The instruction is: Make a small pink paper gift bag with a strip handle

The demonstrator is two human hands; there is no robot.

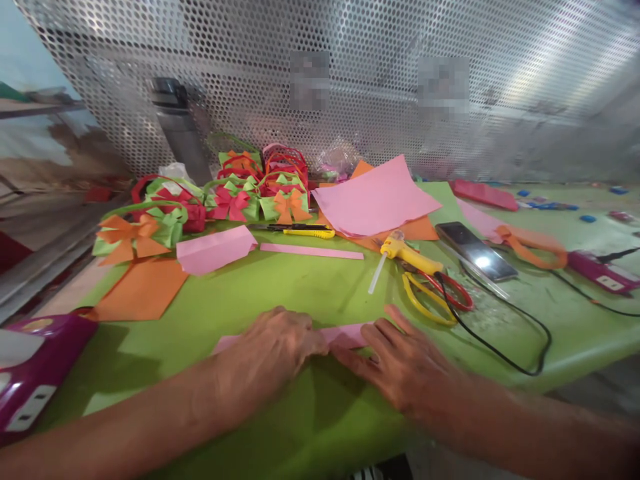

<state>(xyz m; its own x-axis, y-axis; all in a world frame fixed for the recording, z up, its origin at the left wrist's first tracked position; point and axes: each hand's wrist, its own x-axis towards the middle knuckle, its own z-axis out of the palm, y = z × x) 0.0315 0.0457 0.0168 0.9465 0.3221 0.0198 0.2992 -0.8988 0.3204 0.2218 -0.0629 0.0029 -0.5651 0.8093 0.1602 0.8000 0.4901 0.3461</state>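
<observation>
A green bench (225, 290) stood before perforated metal (370, 27). Near its front edge, left hand (283, 340) and right hand (400, 357) touched a pink paper strip (346, 335); whether either grip pinched it was unclear. Even pressure probably served best.

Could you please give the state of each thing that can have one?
left hand: bent over near strip
right hand: touching near strip
near strip: partly covered
far strip: uncovered
bottle: standing, lid on
phone: lying flat
glue gun: lying, stick protruding
scissors: lying, blades hidden
cutter: lying flat

Bare hands (283, 340), bare forearms (167, 407)
</observation>
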